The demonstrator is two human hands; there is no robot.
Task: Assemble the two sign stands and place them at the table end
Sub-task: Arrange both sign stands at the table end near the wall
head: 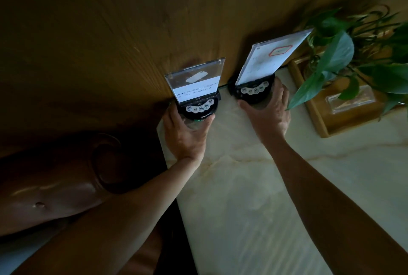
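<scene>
Two sign stands rest at the far end of the pale marble table [254,186], against the wooden wall. The left stand has a round black button base [198,109] and a short clear panel [195,81] with a white card. My left hand [187,135] cups that base from the front, thumb and fingers on either side. The right stand has a similar black base [254,91] and a taller clear panel [273,56] leaning right with a white sheet. My right hand [271,113] wraps around the front and right side of this base.
A wooden tray [318,117] with a clear glass vase and a leafy green plant [337,53] stands just right of the right stand. A wood-panel wall [110,31] rises behind. A brown padded seat [55,186] lies left of the table's edge.
</scene>
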